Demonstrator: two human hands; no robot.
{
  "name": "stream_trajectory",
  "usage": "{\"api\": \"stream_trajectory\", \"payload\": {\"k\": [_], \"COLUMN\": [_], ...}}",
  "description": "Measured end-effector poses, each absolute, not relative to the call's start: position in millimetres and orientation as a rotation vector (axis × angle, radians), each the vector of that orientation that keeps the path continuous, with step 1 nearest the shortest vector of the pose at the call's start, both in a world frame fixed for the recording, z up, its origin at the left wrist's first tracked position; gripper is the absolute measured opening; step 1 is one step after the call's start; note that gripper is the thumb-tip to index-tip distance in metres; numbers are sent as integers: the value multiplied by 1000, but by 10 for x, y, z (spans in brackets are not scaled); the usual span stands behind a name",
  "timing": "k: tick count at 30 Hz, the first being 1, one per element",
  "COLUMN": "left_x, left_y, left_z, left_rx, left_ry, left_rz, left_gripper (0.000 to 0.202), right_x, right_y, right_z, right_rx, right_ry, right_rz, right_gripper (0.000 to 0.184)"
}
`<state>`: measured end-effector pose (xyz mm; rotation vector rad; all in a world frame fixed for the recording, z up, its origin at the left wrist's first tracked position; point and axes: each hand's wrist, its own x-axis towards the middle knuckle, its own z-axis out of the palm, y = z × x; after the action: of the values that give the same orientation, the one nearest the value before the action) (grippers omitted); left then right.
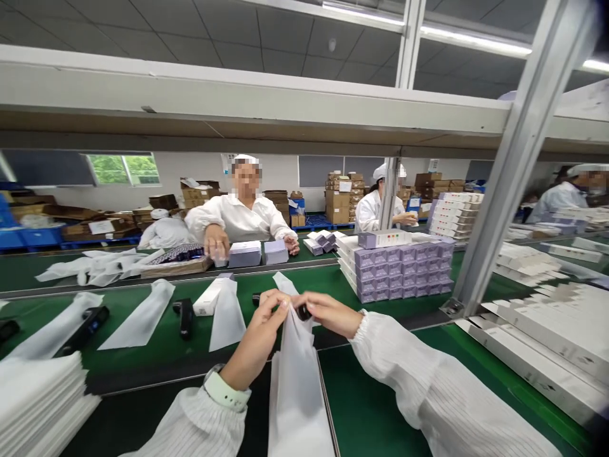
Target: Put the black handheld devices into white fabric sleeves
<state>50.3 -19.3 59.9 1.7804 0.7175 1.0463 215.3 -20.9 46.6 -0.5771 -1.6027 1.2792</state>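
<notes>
My left hand (pixel 259 333) pinches the top edge of a long white translucent bag (pixel 295 387) that hangs down toward me. My right hand (pixel 328 313) grips the other side of the bag's mouth, with a small black device (pixel 303 311) at its fingertips right at the opening. Both hands are closed on the bag above the green conveyor belt (pixel 157 346). Whether the device is inside the bag I cannot tell.
More black devices (pixel 185 316) and white bags (pixel 143 314) lie along the belt. A stack of white bags (pixel 38 400) sits at lower left, purple boxes (pixel 399 270) at right, flat white cartons (pixel 542 355) far right. A person in white works across the belt.
</notes>
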Motion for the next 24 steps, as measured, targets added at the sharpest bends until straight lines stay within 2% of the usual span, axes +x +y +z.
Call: {"api": "stream_trajectory", "payload": {"k": [3, 7, 8, 12, 15, 16, 18, 20, 21, 24], "left_x": [577, 648, 654, 624, 582, 574, 570, 562, 549, 451], "left_y": [-254, -325, -327, -295, -283, -285, -290, -276, -256, -134], "left_z": [697, 808, 836, 934, 980, 991, 1003, 984, 953, 749], "left_rx": [1811, 1769, 1771, 1815, 1822, 1825, 1853, 1895, 1911, 1996], "left_ry": [695, 679, 676, 629, 574, 565, 554, 584, 622, 771], "left_rz": [1169, 1277, 1286, 1243, 1196, 1173, 1153, 1208, 1244, 1126], "left_gripper": [26, 22, 22, 24, 26, 26, 26, 22, 20, 29], "right_x": [2195, 2077, 2030, 1947, 1968, 1970, 1973, 2021, 2082, 2466], "right_y": [-271, -375, -398, -434, -429, -425, -404, -336, -276, 13], "right_z": [447, 328, 298, 325, 466, 510, 578, 627, 649, 682], "right_rx": [-478, -418, -431, -481, -434, -438, -518, -649, -710, -815], "right_ry": [-1640, -1443, -1440, -1314, -1320, -1339, -1336, -1257, -1182, -915], "right_rz": [1402, 1499, 1526, 1462, 1414, 1413, 1351, 1203, 1100, 723], "right_gripper": [49, 88, 90, 69, 80, 78, 58, 35, 31, 32]}}
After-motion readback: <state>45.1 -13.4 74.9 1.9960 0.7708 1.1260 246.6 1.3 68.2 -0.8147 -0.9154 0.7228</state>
